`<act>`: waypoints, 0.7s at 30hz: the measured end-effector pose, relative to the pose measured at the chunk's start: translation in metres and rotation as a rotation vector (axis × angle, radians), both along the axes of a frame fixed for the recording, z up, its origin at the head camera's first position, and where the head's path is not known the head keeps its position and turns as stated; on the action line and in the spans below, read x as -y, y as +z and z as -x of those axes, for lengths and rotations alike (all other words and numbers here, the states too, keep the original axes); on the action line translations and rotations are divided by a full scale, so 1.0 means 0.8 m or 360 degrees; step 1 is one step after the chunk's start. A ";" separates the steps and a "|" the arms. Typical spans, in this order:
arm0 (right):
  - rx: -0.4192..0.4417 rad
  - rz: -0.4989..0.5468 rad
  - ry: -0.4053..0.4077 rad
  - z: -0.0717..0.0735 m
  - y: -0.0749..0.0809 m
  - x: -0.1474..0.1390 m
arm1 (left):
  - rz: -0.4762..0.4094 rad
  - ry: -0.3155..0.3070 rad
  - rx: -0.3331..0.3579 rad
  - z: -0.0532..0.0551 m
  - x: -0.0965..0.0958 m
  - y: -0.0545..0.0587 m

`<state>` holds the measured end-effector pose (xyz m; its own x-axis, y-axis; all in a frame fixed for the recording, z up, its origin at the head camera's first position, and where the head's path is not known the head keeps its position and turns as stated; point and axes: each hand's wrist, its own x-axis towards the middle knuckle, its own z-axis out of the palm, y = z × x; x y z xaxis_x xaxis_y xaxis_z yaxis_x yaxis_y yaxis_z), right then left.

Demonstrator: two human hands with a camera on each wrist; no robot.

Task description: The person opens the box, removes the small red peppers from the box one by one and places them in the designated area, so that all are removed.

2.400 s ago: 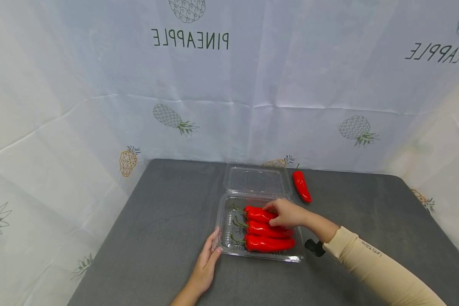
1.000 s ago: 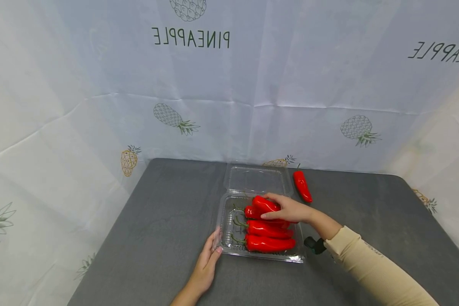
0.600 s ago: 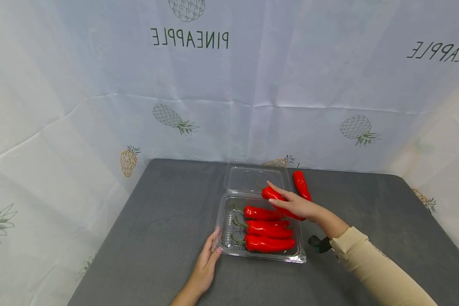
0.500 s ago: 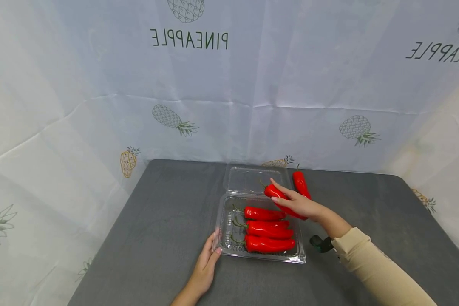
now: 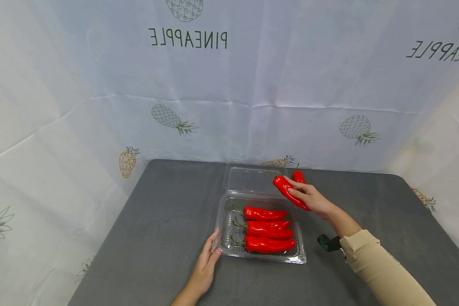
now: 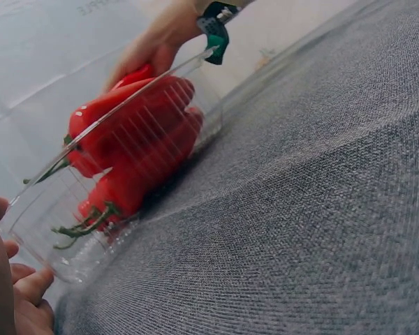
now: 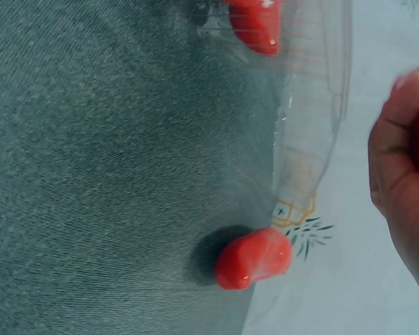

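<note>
Several red peppers (image 5: 265, 244) with green stems lie side by side in a clear plastic clamshell container (image 5: 223, 221), whose hinged lid (image 5: 245, 178) lies folded back behind it. My left hand (image 5: 204, 265) grips the container's near left corner, thumb at the rim, fingers along its outer side. Another red pepper (image 5: 284, 190) is in my right hand (image 5: 310, 199), held tilted in the air between thumb and fingers, by the lid's right edge. Beyond that hand, one more red pepper (image 5: 298, 176) lies on the table, partly hidden by the hand.
All this stands on a grey table (image 5: 168, 212). A white curtain with a pineapple print (image 5: 229, 85) hangs behind and on the sides. A dark green and black device (image 5: 328, 243) sits at my right wrist.
The right hand has taken a pepper from the container's back row and lifted it out, moving it up and to the right. The left hand has stayed at the corner.
</note>
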<state>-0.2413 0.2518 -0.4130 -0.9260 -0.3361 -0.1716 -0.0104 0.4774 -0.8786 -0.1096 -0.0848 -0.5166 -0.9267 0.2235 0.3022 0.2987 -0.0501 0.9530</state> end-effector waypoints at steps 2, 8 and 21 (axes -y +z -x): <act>-0.0011 0.0027 -0.0088 0.001 -0.002 -0.002 | 0.0007 0.0004 0.0000 0.000 0.000 0.000; -0.0046 0.0023 -0.0349 0.005 -0.009 -0.012 | 0.0032 0.0027 0.0019 0.000 0.000 0.000; -0.0030 0.0078 -0.0594 0.014 -0.017 -0.038 | 0.0001 -0.0015 0.0004 0.000 0.000 -0.001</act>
